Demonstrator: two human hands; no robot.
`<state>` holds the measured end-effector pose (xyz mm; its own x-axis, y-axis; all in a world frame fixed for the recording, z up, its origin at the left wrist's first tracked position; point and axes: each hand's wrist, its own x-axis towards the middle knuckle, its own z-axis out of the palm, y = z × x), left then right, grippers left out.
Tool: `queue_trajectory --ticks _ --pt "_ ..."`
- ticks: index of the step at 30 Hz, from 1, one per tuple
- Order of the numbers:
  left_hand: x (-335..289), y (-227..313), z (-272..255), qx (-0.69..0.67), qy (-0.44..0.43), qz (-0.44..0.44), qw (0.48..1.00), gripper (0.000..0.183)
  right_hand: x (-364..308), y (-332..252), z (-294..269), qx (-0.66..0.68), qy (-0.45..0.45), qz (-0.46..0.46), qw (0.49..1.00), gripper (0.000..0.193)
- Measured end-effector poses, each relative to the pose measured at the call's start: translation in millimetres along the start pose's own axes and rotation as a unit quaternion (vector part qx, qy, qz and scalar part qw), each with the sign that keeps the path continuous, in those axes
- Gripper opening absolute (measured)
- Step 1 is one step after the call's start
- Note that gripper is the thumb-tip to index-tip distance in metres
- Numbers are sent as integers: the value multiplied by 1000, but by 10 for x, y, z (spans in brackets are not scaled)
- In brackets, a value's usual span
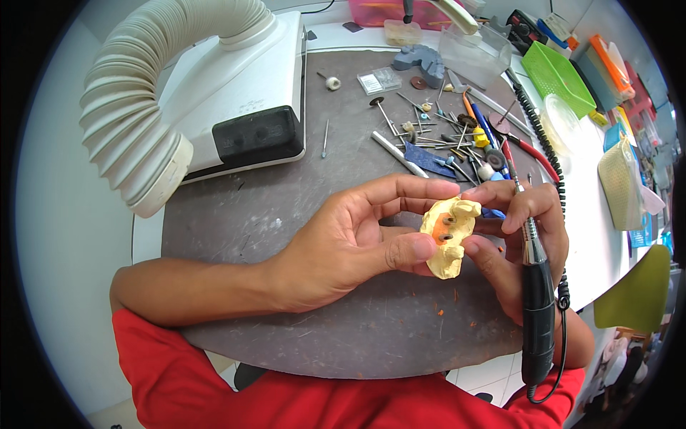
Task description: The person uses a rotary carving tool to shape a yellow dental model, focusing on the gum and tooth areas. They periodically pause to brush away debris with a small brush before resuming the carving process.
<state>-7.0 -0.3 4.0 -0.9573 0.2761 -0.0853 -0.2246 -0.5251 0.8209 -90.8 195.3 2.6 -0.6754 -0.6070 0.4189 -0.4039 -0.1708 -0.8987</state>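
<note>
The left hand (343, 243) pinches a yellow cast (449, 236) between thumb and fingers, above the mat (286, 214) near its right edge. The right hand (518, 236) is curled around a handpiece (536, 286), fingertips touching the cast. Burs (429, 136) lie scattered toward the mat's far right corner, beside a white extractor (236, 93).

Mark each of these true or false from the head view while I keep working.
1. The left hand holds a yellow dental cast. True.
2. The right hand is empty. False: it grips a rotary handpiece with a coiled cord.
3. The white suction unit sits at the table's far left. True.
4. The burs and small tools lie inside the green basket. False: they lie loose on the dark mat.
</note>
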Motion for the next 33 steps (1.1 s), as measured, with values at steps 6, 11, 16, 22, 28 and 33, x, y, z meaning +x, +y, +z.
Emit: queue_trajectory --ticks 6,11,16,22,28,33 --pt "-13 -18 -19 -24 -9 15 1000 54 0 -12 14 11 -18 25 999 36" --pt "-18 -30 -3 4 29 35 999 54 -17 -12 -30 -19 4 6 1000 38" --pt "-27 -27 45 23 80 72 994 53 -25 -1 -8 5 -18 -16 1000 44" --pt "-58 -47 39 56 80 82 992 52 5 8 60 0 -54 -10 999 39" --pt "-67 -60 16 86 80 109 987 51 2 4 68 3 -36 24 999 37" --pt "-19 -50 111 87 116 130 981 49 -11 -66 -43 11 2 33 999 34"
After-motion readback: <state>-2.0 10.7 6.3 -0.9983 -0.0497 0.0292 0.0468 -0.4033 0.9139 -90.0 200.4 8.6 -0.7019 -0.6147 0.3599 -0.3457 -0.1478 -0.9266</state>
